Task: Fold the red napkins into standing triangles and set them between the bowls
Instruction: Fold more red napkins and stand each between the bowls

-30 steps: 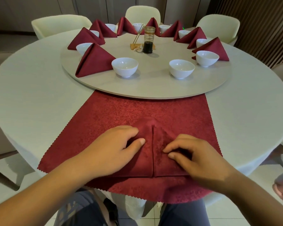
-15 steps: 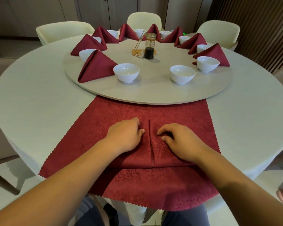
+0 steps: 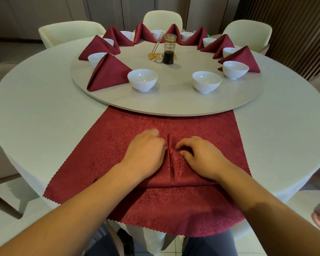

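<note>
Round table, turntable, bowls, sauce jar, left hand, right hand, fingers curled pinching napkin

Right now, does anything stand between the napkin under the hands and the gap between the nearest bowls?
Nothing visible does: beyond the napkin, the turntable is bare between the left bowl and the right bowl.

A red napkin is laid flat at the near edge, with two flaps folded to meet at a slightly raised centre seam. Folded napkins are stood as triangles round the turntable, alternated with white bowls.
</note>
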Motion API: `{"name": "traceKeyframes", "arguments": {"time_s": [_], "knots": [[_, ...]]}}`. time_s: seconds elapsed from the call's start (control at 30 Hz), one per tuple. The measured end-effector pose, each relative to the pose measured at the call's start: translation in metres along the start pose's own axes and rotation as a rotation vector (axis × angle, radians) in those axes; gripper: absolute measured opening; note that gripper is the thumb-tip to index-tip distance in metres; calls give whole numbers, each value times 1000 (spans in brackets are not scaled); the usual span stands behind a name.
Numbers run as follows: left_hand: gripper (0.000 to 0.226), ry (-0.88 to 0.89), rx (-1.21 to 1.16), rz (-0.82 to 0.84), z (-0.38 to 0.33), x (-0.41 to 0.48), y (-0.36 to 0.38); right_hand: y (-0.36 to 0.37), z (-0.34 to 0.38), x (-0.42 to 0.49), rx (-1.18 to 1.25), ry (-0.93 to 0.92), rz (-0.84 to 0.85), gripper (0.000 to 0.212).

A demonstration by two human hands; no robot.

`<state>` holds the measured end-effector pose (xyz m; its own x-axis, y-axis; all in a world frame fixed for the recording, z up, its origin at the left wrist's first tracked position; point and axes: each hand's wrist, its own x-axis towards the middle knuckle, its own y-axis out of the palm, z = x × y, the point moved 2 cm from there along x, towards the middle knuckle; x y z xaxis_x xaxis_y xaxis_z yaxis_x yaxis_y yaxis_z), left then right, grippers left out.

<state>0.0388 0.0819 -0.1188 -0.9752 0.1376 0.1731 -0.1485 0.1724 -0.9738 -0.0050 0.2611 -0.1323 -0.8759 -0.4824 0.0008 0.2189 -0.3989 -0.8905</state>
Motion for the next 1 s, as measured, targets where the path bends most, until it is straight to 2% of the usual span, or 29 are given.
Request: {"name": "traceKeyframes", "arguments": {"time_s": [0.13, 0.23, 0.27, 0.43, 0.47, 0.53, 0.6, 0.77, 0.87, 1.0], "knots": [[30, 29, -158, 84, -7, -21, -12, 0, 0, -1, 5, -9, -10, 22], [62, 105, -179, 297, -13, -46, -3, 0, 1, -1, 10, -9, -9, 22], [65, 134, -138, 334, -14, -52, 3, -1, 1, -1, 12, -6, -8, 22], [69, 168, 0, 295, -13, -62, 27, -5, 7, -8, 18, 10, 41, 31], [69, 165, 20, 291, -13, -62, 29, -7, 9, -14, -40, 4, -6, 36], [69, 160, 40, 291, -14, -62, 30, -12, 18, -33, -220, -40, -209, 43], [71, 152, 41, 294, -15, -62, 30, -3, 30, -56, -229, -106, -316, 49], [70, 146, 52, 306, -17, -61, 28, 49, 25, -104, -324, -182, -204, 53], [65, 139, 58, 316, -19, -62, 25, 47, 8, -117, -351, -180, -160, 62], [67, 138, 62, 326, -19, -62, 25, 33, -20, -127, -346, -111, -201, 65]]}}
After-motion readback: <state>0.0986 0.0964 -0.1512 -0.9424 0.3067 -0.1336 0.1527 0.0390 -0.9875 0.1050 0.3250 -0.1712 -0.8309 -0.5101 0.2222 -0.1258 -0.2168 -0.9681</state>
